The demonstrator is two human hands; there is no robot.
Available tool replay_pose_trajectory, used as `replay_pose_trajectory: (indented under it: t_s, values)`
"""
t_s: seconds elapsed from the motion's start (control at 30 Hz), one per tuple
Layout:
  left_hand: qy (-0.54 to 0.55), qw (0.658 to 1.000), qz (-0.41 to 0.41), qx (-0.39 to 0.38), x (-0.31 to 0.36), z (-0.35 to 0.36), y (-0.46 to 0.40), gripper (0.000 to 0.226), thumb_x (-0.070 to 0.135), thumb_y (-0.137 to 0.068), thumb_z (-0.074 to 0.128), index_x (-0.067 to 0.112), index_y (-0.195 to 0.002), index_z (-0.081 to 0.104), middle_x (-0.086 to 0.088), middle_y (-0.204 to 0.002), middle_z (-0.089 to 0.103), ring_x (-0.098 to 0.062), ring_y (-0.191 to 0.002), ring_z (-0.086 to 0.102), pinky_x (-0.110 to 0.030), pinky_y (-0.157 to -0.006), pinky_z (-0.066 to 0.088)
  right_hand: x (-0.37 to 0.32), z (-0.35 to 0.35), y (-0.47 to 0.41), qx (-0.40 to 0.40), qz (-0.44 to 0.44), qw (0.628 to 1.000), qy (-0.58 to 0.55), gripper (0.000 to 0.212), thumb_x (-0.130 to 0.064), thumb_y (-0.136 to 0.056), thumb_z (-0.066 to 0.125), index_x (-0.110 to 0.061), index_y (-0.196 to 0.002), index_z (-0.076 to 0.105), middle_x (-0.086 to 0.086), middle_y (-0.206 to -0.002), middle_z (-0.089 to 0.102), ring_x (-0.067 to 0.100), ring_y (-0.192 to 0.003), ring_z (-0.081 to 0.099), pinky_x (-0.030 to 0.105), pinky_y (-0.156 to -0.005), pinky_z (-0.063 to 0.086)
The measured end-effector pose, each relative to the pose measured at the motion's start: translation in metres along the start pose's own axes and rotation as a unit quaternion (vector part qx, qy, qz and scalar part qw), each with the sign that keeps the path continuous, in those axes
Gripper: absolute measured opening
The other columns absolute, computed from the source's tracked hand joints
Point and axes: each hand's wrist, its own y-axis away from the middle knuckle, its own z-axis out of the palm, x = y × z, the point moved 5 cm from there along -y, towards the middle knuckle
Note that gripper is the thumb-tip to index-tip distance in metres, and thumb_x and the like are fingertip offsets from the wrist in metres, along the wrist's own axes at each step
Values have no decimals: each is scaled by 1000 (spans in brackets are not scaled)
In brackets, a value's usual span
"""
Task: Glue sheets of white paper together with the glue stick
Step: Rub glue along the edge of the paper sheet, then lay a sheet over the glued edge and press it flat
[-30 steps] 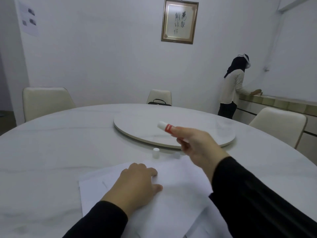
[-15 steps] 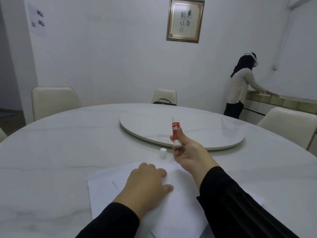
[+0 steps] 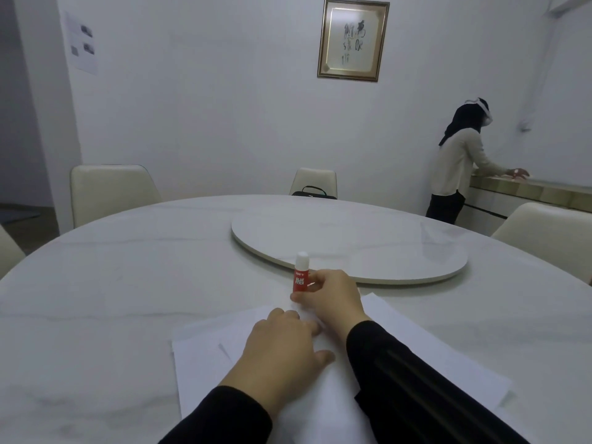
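Observation:
Several white paper sheets (image 3: 201, 363) lie overlapped on the round white table (image 3: 96, 299) in front of me. My left hand (image 3: 285, 350) rests flat on the top sheet, fingers spread, holding nothing. Just beyond the sheets' far edge, my right hand (image 3: 331, 296) grips a red glue stick (image 3: 300, 280). The stick stands upright, its base hidden behind my fingers and a white cap on its top. No loose cap shows on the table.
A large white turntable (image 3: 349, 248) sits at the table's centre, just past my right hand. Cream chairs (image 3: 112, 190) ring the table; the far one carries a black bag (image 3: 314, 191). A person (image 3: 458, 165) stands at a counter at the back right.
My right hand swung the glue stick from raised and tilted to inverted over the loose white cap, then brought it down upright. The cap that stood on the table now tops the stick.

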Motion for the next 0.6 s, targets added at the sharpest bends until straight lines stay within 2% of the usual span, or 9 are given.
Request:
replay_pose_trajectory:
  t_s: [0.1, 0.17, 0.23, 0.3, 0.37, 0.43, 0.5, 0.6]
  values:
    - [9, 1000, 3, -7, -2, 1, -1, 50, 57, -87, 44, 37, -133, 44, 2, -135, 46, -18, -124, 35, -33, -101, 33, 4, -1, 0, 7, 0, 1000, 8, 29, -31, -58, 84, -29, -83, 71, -10, -78, 70, 9, -83, 65, 35, -88, 50]
    - [18, 1000, 1, -15, -4, 3, -1, 55, 60, -85, 44, 38, -135, 43, 3, -140, 42, -17, -128, 31, -32, -103, 30, 5, -16, 1, 32, 6, 999, -38, 40, -34, -60, 86, -25, -95, 69, -9, -80, 67, 10, -80, 65, 30, -79, 52]
    - [37, 999, -8, -31, -8, 5, -1, 59, 63, -83, 47, 39, -137, 41, 4, -144, 38, -17, -132, 28, -32, -104, 26, 9, -48, 4, 91, 3, 994, -52, 28, -38, -70, 79, -21, -90, 69, -8, -76, 65, 11, -78, 64, 22, -65, 47]
    - [57, 997, -24, -44, -13, 5, -2, 63, 65, -79, 50, 42, -137, 39, 5, -146, 33, -17, -134, 28, -31, -105, 26, 24, -83, 10, 100, 41, 992, 58, 24, -36, -81, 70, -12, -81, 69, -2, -77, 66, 18, -80, 63, 23, -65, 44]
    - [55, 996, -31, -55, -14, 6, -3, 65, 66, -77, 52, 43, -137, 39, 6, -147, 32, -17, -134, 29, -32, -106, 27, 45, -106, 25, 32, 119, 970, 210, 32, -40, -80, 69, -8, -79, 66, 5, -81, 65, 22, -81, 60, 25, -64, 44]
    - [47, 997, -33, -56, -13, 6, -4, 65, 66, -77, 52, 42, -137, 39, 4, -148, 33, -18, -135, 29, -34, -107, 27, 59, -117, 44, -42, 161, 935, 315, 47, -51, -72, 73, -8, -90, 65, 6, -93, 66, 23, -92, 61, 26, -70, 47]
    - [40, 997, -32, -50, -12, 6, -3, 65, 67, -78, 51, 41, -137, 40, 3, -147, 35, -18, -135, 28, -34, -107, 27, 67, -122, 55, -51, 164, 921, 351, 65, -55, -69, 74, -6, -109, 64, 6, -110, 67, 22, -104, 61, 25, -84, 48]
    - [20, 998, -35, -42, -11, 6, -3, 65, 68, -79, 48, 40, -137, 40, 3, -146, 37, -18, -133, 30, -34, -105, 28, 72, -132, 63, -19, 187, 926, 328, 57, -47, -71, 76, -5, -107, 63, 6, -107, 67, 21, -105, 62, 23, -79, 48]
